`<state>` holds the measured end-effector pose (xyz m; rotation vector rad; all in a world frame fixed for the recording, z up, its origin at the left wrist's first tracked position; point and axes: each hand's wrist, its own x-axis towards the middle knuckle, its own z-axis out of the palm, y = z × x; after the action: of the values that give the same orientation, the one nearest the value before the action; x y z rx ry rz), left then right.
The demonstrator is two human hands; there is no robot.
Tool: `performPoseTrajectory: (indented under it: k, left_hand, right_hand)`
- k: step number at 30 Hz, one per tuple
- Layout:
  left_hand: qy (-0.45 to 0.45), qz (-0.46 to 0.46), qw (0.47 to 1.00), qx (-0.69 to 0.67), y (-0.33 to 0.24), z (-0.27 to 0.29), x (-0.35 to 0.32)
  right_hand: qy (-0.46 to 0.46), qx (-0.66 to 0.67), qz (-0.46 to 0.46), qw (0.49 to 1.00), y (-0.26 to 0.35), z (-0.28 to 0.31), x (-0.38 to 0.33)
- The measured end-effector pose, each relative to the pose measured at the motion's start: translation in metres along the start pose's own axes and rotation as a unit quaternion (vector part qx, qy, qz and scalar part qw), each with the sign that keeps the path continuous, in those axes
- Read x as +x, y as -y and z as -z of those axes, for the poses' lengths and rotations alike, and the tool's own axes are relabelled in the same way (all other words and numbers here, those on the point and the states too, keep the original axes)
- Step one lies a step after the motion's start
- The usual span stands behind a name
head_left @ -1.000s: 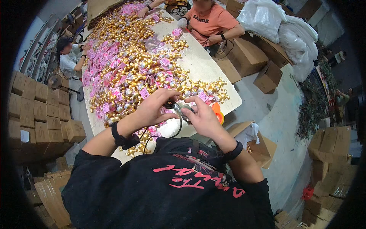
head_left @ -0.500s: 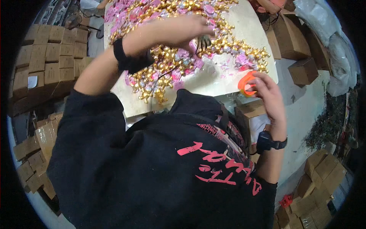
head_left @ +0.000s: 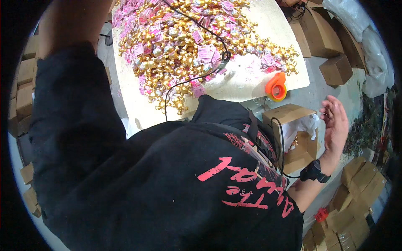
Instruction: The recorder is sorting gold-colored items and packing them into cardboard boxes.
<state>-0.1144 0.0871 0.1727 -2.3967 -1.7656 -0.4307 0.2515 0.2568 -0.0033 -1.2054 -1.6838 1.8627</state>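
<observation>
My right hand is off the table's right side, fingers loosely bent and slightly apart, with nothing in it. A black strapped device sits on that wrist, a cable leading from it. Nearest the hand is an open carton with white lining and a few gold pieces inside. An orange tape dispenser lies on the table's near right edge. My left forearm rises past the top left, its hand out of view. Shiny gold balloon-dog-like trinkets with pink tags heap the table.
A black cable loops over the heap and down the near edge of the cream table. Brown cartons stand along the right, with clear plastic wrap beyond. More cartons are stacked at the left.
My right hand has let go of the tape dispenser and moved right and down, off the table. My left arm has swung from over the heap to the upper left, its hand leaving view.
</observation>
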Motion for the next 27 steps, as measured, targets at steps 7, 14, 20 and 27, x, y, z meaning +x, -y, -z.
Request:
performPoseTrajectory:
  k: [7,14,20,27]
  left_hand:
    - [0.025,0.006,1.000,0.006,-0.020,0.018,-0.011]
    - [0.044,-0.012,0.999,0.017,-0.033,0.053,-0.008]
    - [0.069,-0.006,0.997,0.031,-0.032,0.084,-0.023]
    - [0.081,-0.016,0.994,0.070,-0.026,0.130,-0.028]
  right_hand:
    - [0.232,-0.252,0.030,0.939,0.006,-0.119,0.025]
    - [0.310,-0.170,0.214,0.911,-0.025,-0.234,0.104]
    - [0.300,0.007,0.210,0.931,0.025,-0.227,0.080]
    - [0.394,0.117,0.165,0.897,0.084,-0.150,-0.009]
